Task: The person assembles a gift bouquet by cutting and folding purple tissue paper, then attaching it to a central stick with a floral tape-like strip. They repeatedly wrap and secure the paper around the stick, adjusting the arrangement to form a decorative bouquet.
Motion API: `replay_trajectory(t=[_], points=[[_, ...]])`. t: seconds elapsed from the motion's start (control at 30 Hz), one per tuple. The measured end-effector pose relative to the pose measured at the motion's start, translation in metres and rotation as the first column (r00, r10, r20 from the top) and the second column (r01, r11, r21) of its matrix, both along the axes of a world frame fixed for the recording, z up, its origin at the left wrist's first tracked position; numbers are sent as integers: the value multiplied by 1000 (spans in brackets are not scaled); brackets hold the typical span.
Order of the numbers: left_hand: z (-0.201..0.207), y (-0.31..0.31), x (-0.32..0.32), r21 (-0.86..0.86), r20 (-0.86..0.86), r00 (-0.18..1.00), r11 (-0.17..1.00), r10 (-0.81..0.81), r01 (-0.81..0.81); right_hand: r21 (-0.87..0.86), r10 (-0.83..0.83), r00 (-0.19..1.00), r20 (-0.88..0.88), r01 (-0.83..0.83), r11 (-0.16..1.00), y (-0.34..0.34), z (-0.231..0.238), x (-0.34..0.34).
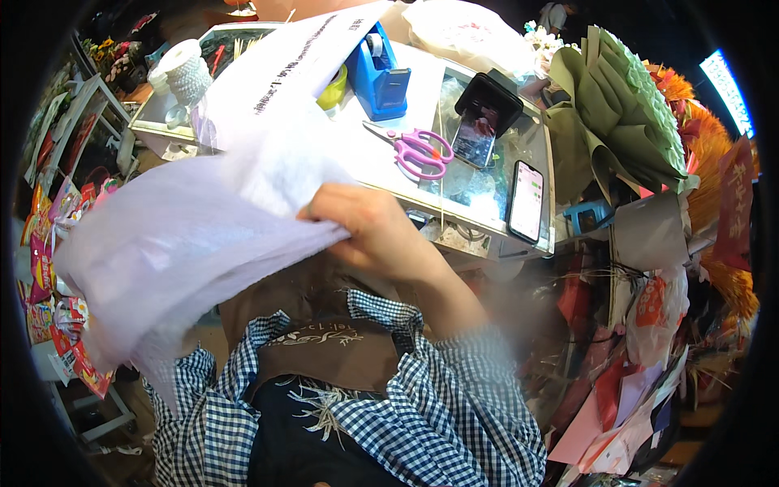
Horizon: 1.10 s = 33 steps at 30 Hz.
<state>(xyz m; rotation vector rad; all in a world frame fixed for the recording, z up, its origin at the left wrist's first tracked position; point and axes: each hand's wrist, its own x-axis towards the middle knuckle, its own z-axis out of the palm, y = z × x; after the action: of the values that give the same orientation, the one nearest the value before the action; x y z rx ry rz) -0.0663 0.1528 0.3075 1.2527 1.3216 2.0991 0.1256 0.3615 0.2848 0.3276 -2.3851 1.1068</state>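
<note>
Pale lilac wrapping sheets (195, 243), thin and softly folded, hang in front of me on the left. My right hand (365, 227) is closed on their right edge, thumb and fingers pinched together. My left arm, in a checked sleeve (187, 369), reaches up behind the sheets, which hide my left hand. Beyond them, a white sheet with dark print (316, 53) lies slanted over the glass-topped counter (454, 199). Purple-handled scissors (423, 154) rest on the counter past my right hand, blades partly apart.
A blue tape dispenser (385, 89) and a yellow-green tape roll (333, 91) stand at the back. Two phones lie to the right, one dark (479, 134), one lit (526, 201). A green-wrapped bouquet (617, 114) stands far right. Bright snack packets (69, 325) hang at left.
</note>
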Motion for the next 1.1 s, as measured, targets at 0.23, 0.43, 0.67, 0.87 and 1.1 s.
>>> replay_trajectory(t=[0.23, 0.43, 0.67, 0.87, 1.1], points=[[-2, 52, 4, 32, 10, 969, 969, -247, 247, -448, 279, 959, 55, -226, 865, -33, -17, 28], [-118, 29, 29, -178, 82, 824, 821, 561, -542, -789, 143, 954, 264, 128, 601, -14, -26, 62], [-226, -21, 79, -169, 880, 449, 986, 155, -10, -930, 91, 946, 312, 285, 233, 3, -45, 59], [-208, -9, 73, 167, 901, 327, 924, -285, 345, -931, 52, 938, 343, 332, 151, 16, -61, 64], [-168, 12, 60, -39, 724, 644, 917, -248, 397, -881, -3, 903, 430, 420, 220, 26, -73, 75]])
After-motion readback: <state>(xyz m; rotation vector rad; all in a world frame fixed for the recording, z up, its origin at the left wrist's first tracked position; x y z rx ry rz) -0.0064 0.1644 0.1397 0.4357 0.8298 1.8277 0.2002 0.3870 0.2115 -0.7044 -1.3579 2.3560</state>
